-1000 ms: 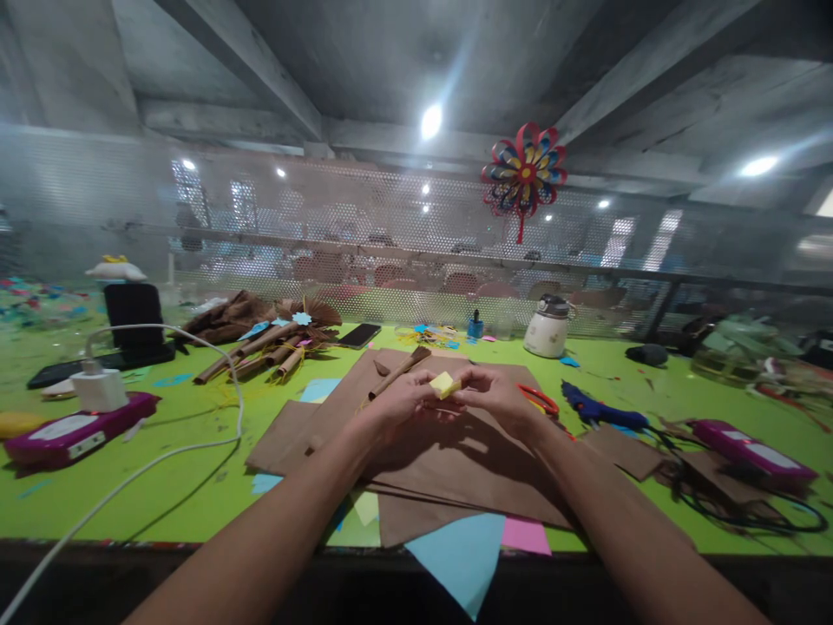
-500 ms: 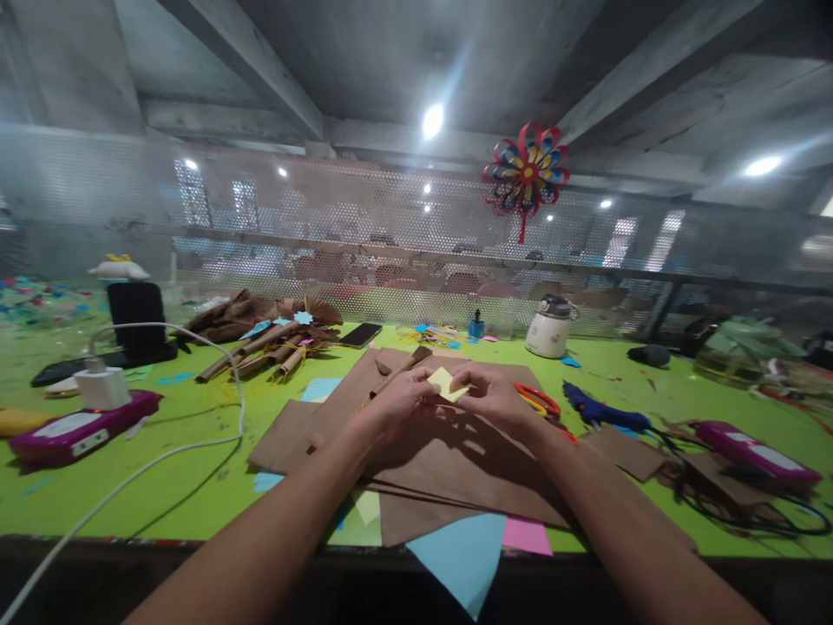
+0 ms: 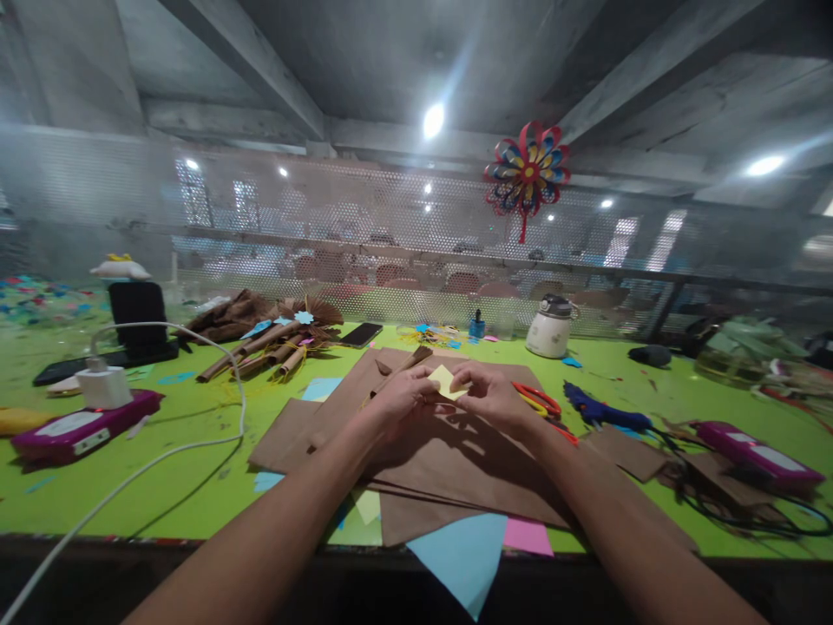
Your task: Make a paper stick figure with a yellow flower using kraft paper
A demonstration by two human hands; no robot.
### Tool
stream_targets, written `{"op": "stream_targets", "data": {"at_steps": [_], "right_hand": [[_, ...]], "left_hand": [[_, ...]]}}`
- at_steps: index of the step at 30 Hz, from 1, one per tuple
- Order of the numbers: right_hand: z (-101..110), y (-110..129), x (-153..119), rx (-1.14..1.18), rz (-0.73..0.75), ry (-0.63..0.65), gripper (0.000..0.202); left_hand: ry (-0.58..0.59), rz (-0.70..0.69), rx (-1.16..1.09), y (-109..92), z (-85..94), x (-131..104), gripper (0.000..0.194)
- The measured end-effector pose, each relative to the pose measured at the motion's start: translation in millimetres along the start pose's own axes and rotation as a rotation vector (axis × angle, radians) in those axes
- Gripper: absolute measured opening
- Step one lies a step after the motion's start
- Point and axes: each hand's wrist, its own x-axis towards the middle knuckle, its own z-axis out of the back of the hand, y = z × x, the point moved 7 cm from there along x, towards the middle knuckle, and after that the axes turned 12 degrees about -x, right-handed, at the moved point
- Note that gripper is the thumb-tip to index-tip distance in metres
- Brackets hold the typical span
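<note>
"From my remote seat, what's the nearest worry?"

"The blue sheet (image 3: 465,555) at bottom centre. Its tip hangs past the table (image 3: 214,512) edge, so a brushing forearm could drag it off."

"And the grip?"

"The left hand (image 3: 409,395) and right hand (image 3: 489,395) both pinch the small yellow paper (image 3: 445,380), mid-frame, above the brown sheets (image 3: 468,464). It looks thin — uneven pulling could tear it, and loosening one side could let it flip. Fingers hide its lower edge, so I can't judge any fold there."

"Anything farther out?"

"Right of centre, I see orange handles (image 3: 547,401) near the right wrist, then a blue glue gun (image 3: 605,410). I can't tell whether it's hot; a careless outward swing could knock either."
</note>
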Motion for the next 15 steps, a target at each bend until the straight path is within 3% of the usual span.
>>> {"op": "stream_targets", "data": {"at_steps": [15], "right_hand": [[-0.7, 9.2, 0.9, 0.013, -0.014, 0.019, 0.008]], "left_hand": [[-0.031, -0.033, -0.011, -0.1, 5.2, -0.5, 0.013]]}}
